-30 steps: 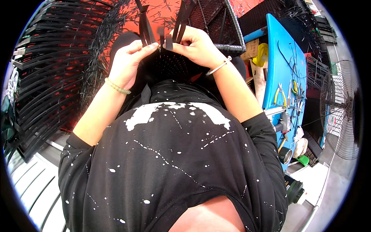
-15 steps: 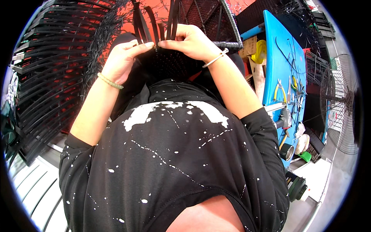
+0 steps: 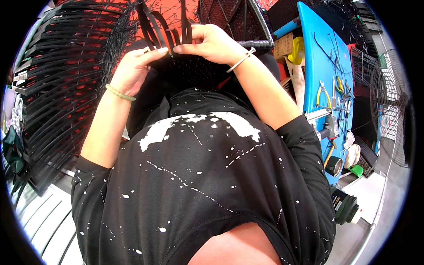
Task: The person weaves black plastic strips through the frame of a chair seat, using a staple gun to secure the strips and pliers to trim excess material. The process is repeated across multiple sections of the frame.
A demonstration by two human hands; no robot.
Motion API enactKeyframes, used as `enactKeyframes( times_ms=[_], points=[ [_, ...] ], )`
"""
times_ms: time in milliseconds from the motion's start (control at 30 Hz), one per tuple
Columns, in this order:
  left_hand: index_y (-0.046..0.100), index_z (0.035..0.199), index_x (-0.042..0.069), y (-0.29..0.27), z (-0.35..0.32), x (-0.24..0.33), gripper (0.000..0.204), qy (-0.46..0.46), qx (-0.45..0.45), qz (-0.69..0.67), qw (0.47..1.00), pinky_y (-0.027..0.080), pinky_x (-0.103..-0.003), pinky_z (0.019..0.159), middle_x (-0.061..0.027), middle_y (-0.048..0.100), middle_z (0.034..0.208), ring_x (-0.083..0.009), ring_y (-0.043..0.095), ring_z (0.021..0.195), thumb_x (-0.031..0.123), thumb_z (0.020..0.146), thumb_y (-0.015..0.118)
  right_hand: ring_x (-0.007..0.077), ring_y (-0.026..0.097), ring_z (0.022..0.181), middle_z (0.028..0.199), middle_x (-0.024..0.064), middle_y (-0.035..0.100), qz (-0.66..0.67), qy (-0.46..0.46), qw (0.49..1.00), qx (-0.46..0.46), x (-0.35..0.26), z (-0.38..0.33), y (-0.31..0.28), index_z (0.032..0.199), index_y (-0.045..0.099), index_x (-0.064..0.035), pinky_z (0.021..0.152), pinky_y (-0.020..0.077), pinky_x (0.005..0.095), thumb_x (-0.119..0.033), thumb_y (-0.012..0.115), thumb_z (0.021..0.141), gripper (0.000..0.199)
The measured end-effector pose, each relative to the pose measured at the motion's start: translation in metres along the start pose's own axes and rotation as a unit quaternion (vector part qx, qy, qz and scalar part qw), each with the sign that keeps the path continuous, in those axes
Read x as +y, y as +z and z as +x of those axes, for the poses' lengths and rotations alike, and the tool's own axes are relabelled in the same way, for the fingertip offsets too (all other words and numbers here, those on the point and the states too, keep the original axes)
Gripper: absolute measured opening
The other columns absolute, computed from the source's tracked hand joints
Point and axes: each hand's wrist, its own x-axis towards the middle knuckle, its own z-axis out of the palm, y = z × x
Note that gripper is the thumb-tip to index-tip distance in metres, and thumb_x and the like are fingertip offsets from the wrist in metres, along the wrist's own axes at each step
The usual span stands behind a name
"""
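My left hand (image 3: 134,70) pinches the base of flat black strips (image 3: 155,33) between thumb and fingers. Close beside it, my right hand (image 3: 217,45) has its thumb pressed against its bent fingers, closed on more of these strips (image 3: 186,26). The strips stand up and fan out beyond my fingertips. Beneath both hands, a dark woven piece with small holes (image 3: 187,73) lies across my lap. Its far edge is partly hidden behind my thumbs. I cannot make out exactly how the strips join it.
To the left stands a stack of curved black slats (image 3: 57,92). Black scraps litter the red floor (image 3: 165,9). A black woven frame (image 3: 236,20) is beyond my right hand. At right, a blue tabletop (image 3: 314,66) holds pliers (image 3: 324,95) and a caliper (image 3: 319,114); a wire-caged fan (image 3: 391,106) stands past it.
Both hands and the strips sit slightly further left in the view, and the strips lean more to the left. The grip of each hand looks the same.
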Motion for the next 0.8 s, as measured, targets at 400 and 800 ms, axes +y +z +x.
enactKeyframes(
  times_ms=[400,800],
  points=[
    [0.072,0.102,0.002,-0.010,0.004,0.004,0.018,-0.029,-0.024,-0.005,0.999,0.050,-0.025,0.081,-0.0042,0.074,0.098,-0.0097,0.068,0.088,0.017,0.094,0.065,0.0188,0.065,0.082,0.089,0.0015,0.069,-0.025,0.010,1.000,0.016,-0.011,-0.005,0.000,0.094,0.076,-0.0115,0.078,0.0498,0.0302,-0.038,0.079,0.078,0.031],
    [0.073,0.103,0.001,-0.007,0.003,0.008,0.022,-0.006,-0.037,0.063,0.997,0.048,-0.023,0.079,-0.0013,0.072,0.094,-0.0064,0.064,0.085,0.020,0.092,0.070,0.0167,0.061,0.070,0.077,0.0006,0.062,-0.048,-0.035,0.998,0.036,-0.018,-0.011,0.005,0.088,0.073,-0.0084,0.068,0.0476,0.0307,-0.034,0.078,0.080,0.027]
  ],
)
